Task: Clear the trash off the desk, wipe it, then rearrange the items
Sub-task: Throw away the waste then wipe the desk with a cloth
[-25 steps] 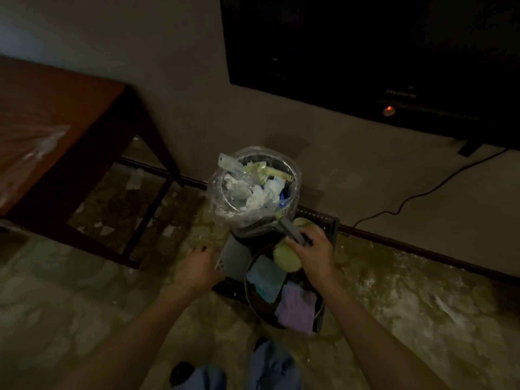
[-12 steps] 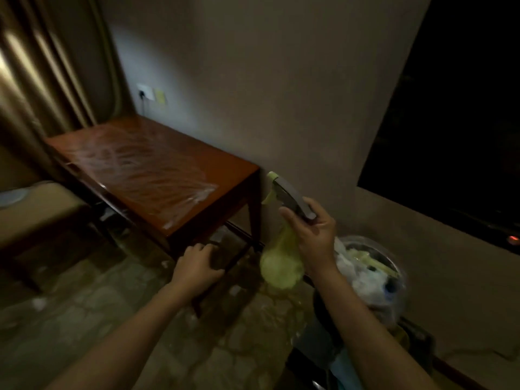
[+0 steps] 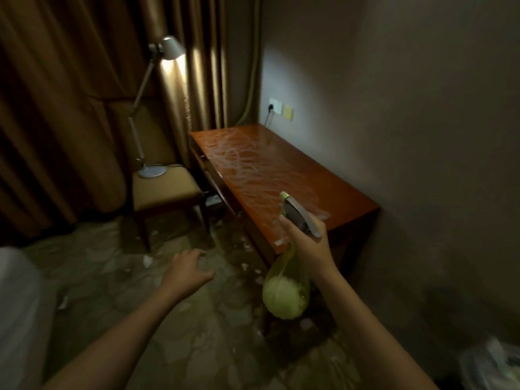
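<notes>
Gripping spray bottle (image 3: 298,218) (right hand (image 3: 308,243)) | left hand (image 3: 187,267) loose, empty | desk (image 3: 281,175) corner beside bottle

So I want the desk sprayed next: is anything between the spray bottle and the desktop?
Nothing visible is. The right hand grips the spray bottle at the desk's near end, nozzle toward the bare, streaked top. The lamp and chair stand off to the desk's left. The left hand holds nothing.

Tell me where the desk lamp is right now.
In the head view the desk lamp stands left of the desk, its round base on the seat of the chair, lit head up against the curtains.
</notes>
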A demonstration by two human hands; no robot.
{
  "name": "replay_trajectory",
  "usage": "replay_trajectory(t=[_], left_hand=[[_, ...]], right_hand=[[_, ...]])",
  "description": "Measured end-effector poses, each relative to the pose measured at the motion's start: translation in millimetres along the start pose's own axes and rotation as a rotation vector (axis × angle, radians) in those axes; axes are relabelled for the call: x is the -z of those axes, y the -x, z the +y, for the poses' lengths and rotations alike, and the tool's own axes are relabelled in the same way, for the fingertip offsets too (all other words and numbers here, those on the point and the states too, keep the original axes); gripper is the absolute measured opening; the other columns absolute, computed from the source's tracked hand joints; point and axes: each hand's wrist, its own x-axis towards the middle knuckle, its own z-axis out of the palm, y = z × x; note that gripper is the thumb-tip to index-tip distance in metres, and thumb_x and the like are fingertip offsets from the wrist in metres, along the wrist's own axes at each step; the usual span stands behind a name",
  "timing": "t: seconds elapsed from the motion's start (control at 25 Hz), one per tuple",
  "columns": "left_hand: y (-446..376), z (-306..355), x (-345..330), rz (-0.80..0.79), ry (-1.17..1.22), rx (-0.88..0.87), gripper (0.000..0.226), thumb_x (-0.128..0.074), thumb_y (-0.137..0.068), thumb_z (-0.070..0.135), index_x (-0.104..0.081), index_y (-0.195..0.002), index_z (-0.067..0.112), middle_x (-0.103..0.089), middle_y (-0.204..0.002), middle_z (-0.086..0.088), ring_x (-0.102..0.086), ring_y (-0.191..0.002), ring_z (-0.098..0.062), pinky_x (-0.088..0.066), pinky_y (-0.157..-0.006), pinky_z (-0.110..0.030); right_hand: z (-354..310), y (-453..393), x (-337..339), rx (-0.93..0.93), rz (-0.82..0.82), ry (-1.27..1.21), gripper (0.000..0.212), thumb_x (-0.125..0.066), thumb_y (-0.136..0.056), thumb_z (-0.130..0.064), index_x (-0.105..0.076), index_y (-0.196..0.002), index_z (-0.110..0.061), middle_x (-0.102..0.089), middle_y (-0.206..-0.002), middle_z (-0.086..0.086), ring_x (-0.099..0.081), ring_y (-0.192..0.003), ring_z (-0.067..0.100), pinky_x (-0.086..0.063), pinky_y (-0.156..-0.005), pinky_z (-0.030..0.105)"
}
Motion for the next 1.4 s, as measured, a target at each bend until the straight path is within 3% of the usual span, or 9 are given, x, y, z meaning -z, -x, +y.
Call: replay_trajectory(t=[0.2,0.32,0.4,0.6,0.68,0.8,0.96,1.2,1.4], left_hand=[[-61.1,-49.3,14.5,0.036,-0.029,0.079,0.059,-0.065,-0.08,0.038,-0.051,-0.133,0.017,-0.051,-0.132,-0.007,-0.042,-0.125,-0.024,-0.037,-0.1,-0.032],[-130.7,-64.5,32.7,0.047,-0.084,0.108,0.059,-0.065,-0.08,0.041,-0.048,-0.133,0.02,-0.05,-0.129,-0.008,-0.041,-0.123,-0.026,-0.039,-0.101,-0.034],[-187.1,-66.0,49.1,0.061,-0.117,0.121,0.06,-0.064,-0.079,0.043,-0.047,-0.133,0.022,-0.05,-0.126,-0.007,-0.042,-0.121,-0.025,-0.039,-0.1,-0.036],[-306.6,-54.5,86.3,0.126,-0.096,0.115,0.059,-0.066,-0.079,0.042,-0.047,-0.132,0.022,-0.049,-0.127,-0.006,-0.041,-0.121,-0.024,-0.038,-0.101,-0.037],[-333.5,-54.1,89.1,0.104,-0.084,0.11,0.059,-0.066,-0.08,0.041,-0.047,-0.132,0.022,-0.049,-0.127,-0.005,-0.041,-0.122,-0.024,-0.038,-0.101,-0.037],[-377.7,-62.4,95.0,0.075,-0.055,0.126,0.058,-0.065,-0.08,0.041,-0.047,-0.132,0.023,-0.049,-0.128,-0.004,-0.041,-0.122,-0.022,-0.04,-0.1,-0.037],[-450.4,-78.1,97.4,0.062,0.03,0.125,0.055,-0.067,-0.08,0.039,-0.05,-0.13,0.022,-0.052,-0.127,-0.004,-0.044,-0.12,-0.021,-0.041,-0.099,-0.038],[-593.4,-105.5,107.4,0.029,0.159,0.045,0.051,-0.066,-0.082,0.035,-0.052,-0.128,0.018,-0.052,-0.126,-0.003,-0.047,-0.118,-0.02,-0.043,-0.096,-0.032],[-731.9,-140.0,144.1,0.028,0.149,0.026,0.056,-0.068,-0.078,0.036,-0.053,-0.128,0.017,-0.056,-0.125,-0.006,-0.052,-0.115,-0.021,-0.044,-0.094,-0.034]], right_hand=[[50.6,-81.6,-57.0,0.186,-0.117,0.196,0.02,-0.054,-0.083,-0.007,-0.054,-0.091,-0.025,-0.05,-0.086,-0.005,-0.049,-0.071,0.0,-0.038,-0.062,0.01],[84.8,-143.6,-81.0,0.187,-0.226,0.139,0.021,-0.05,-0.083,-0.008,-0.056,-0.102,-0.012,-0.055,-0.082,-0.001,-0.049,-0.063,0.006,-0.036,-0.056,0.012],[103.9,-193.8,-93.0,0.17,-0.288,0.11,0.023,-0.049,-0.083,-0.007,-0.057,-0.103,-0.016,-0.055,-0.078,-0.001,-0.046,-0.059,0.009,-0.036,-0.052,0.017],[144.7,-306.6,-109.0,0.014,-0.28,0.136,0.014,-0.053,-0.079,-0.018,-0.055,-0.093,-0.023,-0.051,-0.075,-0.006,-0.048,-0.056,0.0,-0.036,-0.052,0.012],[162.1,-335.3,-112.9,-0.105,-0.293,0.165,0.016,-0.055,-0.085,-0.007,-0.056,-0.099,-0.015,-0.054,-0.078,-0.002,-0.048,-0.055,-0.001,-0.035,-0.052,0.013],[188.1,-376.0,-121.5,-0.252,-0.285,0.165,0.011,-0.054,-0.089,0.001,-0.06,-0.098,0.001,-0.059,-0.086,0.015,-0.056,-0.071,0.022,-0.039,-0.057,0.02],[219.4,-425.2,-142.8,-0.365,-0.192,0.068,0.008,-0.054,-0.091,-0.003,-0.06,-0.088,0.0,-0.058,-0.082,0.017,-0.056,-0.076,0.028,-0.045,-0.068,0.036],[277.1,-555.7,-176.1,-0.485,0.024,0.066,0.009,-0.056,-0.092,-0.01,-0.065,-0.092,-0.008,-0.065,-0.085,0.014,-0.063,-0.086,0.036,-0.053,-0.077,0.041],[298.2,-659.8,-198.6,-0.443,0.25,0.098,0.01,-0.057,-0.092,-0.012,-0.064,-0.099,-0.013,-0.064,-0.084,0.006,-0.06,-0.082,0.023,-0.047,-0.071,0.032]])
